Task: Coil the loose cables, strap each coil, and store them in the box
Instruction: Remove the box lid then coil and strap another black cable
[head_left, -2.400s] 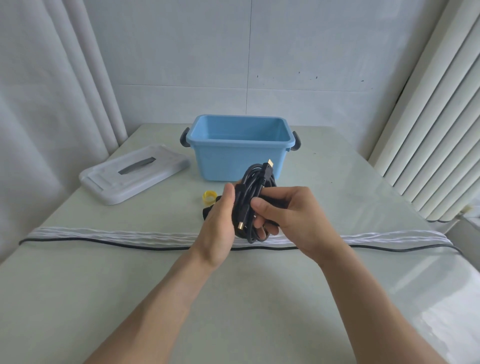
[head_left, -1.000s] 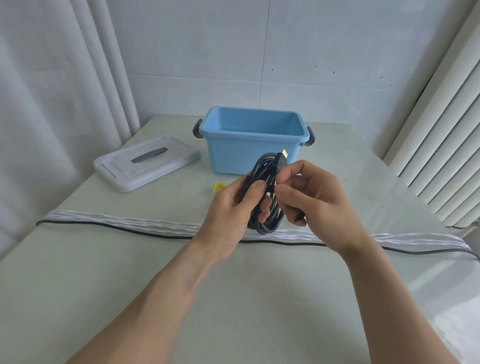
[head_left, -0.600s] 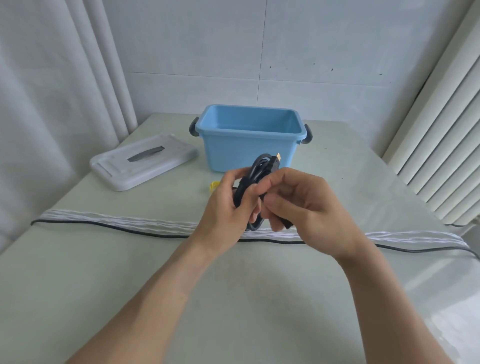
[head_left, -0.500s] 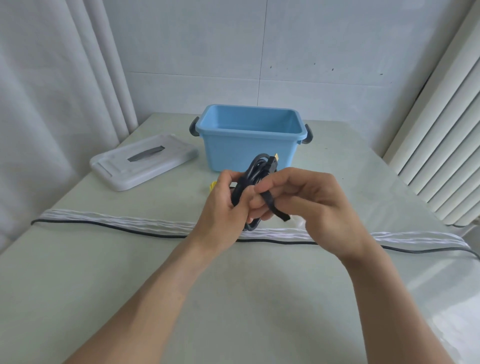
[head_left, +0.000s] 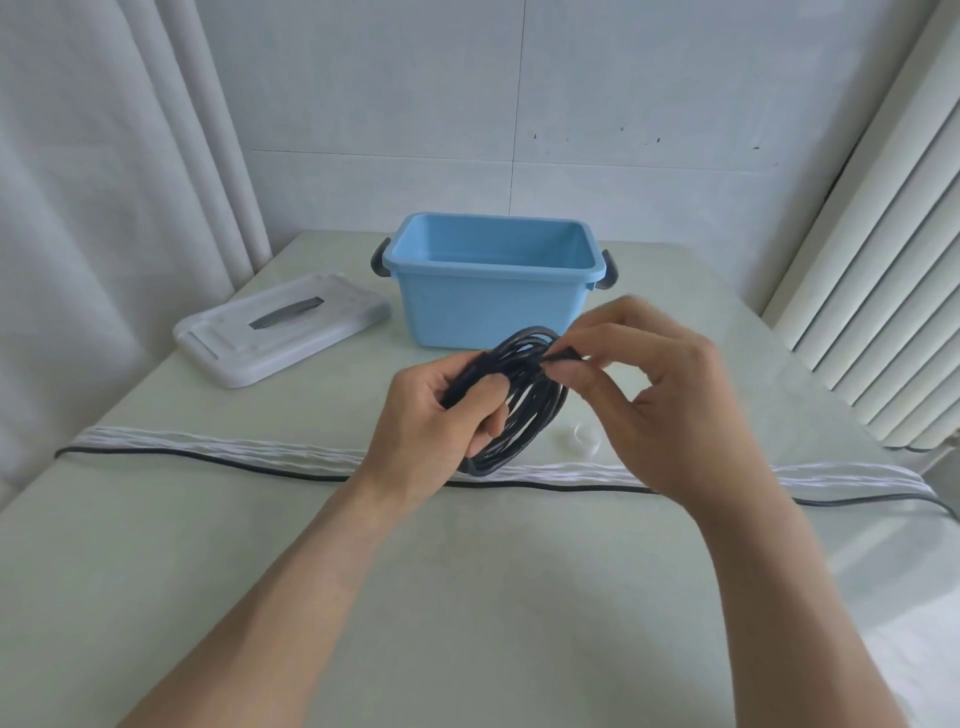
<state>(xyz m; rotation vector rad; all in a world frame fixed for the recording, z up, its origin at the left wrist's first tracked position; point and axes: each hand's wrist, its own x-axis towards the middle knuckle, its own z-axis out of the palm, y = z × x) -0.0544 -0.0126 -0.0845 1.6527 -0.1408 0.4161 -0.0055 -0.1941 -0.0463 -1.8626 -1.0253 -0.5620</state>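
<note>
Black cable coil (head_left: 524, 400) held up over the worktop (head_left: 467, 597), just in front of the blue box (head_left: 488, 306). Left hand (head_left: 431, 431) grips the coil's left side, fingers curled round the bundled loops w/ thumb on top. Right hand (head_left: 649, 395) pinches a short dark piece at the top of the coil (head_left: 563, 357) btwn thumb and forefinger; can't tell if that's the strap or a plug end, it's blurred. Other right fingers lifted, loosely bent.

Box sits upright near the far edge, lid off, dark handles each end, nothing visible inside. White lid (head_left: 283, 335) w/ grey handle lies flat to the left of the box, apart from it. A clear round bit (head_left: 579, 434) lies on the worktop just below the right hand. White seam w/ dark edging (head_left: 208, 452) runs across the worktop, passing under both hands. Curtains left, pale slatted panel right, tiled wall behind.
</note>
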